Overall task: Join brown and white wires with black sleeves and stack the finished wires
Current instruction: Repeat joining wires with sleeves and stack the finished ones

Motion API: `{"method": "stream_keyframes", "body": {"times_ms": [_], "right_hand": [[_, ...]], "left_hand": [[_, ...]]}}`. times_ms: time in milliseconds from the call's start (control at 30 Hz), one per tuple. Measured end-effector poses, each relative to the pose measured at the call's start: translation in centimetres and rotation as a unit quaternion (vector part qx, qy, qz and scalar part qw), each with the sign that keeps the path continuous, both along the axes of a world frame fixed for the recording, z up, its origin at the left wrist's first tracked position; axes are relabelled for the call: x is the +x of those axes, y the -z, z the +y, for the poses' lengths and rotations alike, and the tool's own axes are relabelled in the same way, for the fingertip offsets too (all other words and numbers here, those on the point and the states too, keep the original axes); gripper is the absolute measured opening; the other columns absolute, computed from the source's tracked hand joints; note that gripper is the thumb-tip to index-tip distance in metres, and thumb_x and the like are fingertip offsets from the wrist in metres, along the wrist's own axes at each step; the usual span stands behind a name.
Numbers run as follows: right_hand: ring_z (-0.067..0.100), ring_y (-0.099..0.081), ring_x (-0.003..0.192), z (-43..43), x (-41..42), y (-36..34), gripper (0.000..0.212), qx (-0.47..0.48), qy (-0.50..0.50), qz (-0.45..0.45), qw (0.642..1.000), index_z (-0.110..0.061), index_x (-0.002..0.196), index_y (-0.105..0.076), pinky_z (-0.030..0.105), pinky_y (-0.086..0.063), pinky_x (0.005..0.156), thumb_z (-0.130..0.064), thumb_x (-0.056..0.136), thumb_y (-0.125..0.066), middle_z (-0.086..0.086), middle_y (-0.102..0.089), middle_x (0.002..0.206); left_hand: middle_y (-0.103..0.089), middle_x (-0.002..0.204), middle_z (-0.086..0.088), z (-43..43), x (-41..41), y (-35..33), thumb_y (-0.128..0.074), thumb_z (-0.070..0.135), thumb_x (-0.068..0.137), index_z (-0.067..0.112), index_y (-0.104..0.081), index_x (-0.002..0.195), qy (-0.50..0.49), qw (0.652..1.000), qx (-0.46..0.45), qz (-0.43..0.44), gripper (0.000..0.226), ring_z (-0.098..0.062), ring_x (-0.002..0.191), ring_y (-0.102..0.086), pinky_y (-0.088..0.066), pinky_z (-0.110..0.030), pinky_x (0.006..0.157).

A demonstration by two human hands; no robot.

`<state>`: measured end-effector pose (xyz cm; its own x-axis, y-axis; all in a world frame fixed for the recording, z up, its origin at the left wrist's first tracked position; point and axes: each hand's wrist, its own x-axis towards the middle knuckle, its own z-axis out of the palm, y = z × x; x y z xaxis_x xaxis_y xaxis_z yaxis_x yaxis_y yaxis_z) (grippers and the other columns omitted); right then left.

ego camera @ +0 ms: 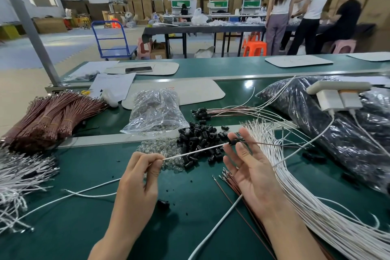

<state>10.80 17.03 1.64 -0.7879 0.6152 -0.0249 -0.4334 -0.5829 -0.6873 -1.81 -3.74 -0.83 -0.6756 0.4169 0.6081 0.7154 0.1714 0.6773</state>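
My left hand (138, 177) pinches a white wire (194, 152) near its end. That wire runs up and right into a black sleeve (233, 142), which my right hand (245, 161) pinches between thumb and fingertips, palm toward me. A thin brown wire (274, 144) leaves the sleeve to the right. Loose black sleeves (200, 135) lie heaped just behind my hands. Finished joined wires (228, 111) lie stacked farther back. A fan of white wires (295, 186) spreads on the right, and loose brown wires (232, 181) lie under my right hand.
Bundled brown wires (50, 116) lie at left, frayed white wires (19, 175) below them. A clear bag of small parts (156, 110) sits mid-table, a large dark bag (337, 124) with chargers on it at right. People stand at a far table.
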Motion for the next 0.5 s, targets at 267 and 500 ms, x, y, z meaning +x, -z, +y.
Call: {"method": "stream_keyframes", "body": {"times_ms": [267,500], "right_hand": [[0.019,-0.073,0.096,-0.1,-0.03,-0.03,0.04,0.01,-0.008,-0.012,1.0,-0.024,0.124,-0.067,0.027,-0.06,0.071,-0.007,0.088,-0.063,0.006,-0.072,0.12],[0.024,-0.073,0.099,-0.66,-0.2,-0.09,0.05,0.011,-0.034,-0.013,0.999,-0.013,0.133,-0.06,0.031,-0.061,0.078,-0.005,0.084,-0.064,0.014,-0.072,0.119]], "left_hand": [[-0.057,0.098,0.013,0.01,0.07,-0.11,-0.051,0.032,0.1,0.037,-0.061,0.103,-0.002,1.0,0.005,0.0,0.012,-0.013,0.086,-0.059,-0.044,-0.02,0.069],[-0.057,0.098,0.012,0.09,0.08,0.11,-0.052,0.033,0.1,0.034,-0.062,0.103,0.0,1.0,-0.004,-0.001,0.011,-0.014,0.086,-0.06,-0.046,-0.025,0.07]]}}
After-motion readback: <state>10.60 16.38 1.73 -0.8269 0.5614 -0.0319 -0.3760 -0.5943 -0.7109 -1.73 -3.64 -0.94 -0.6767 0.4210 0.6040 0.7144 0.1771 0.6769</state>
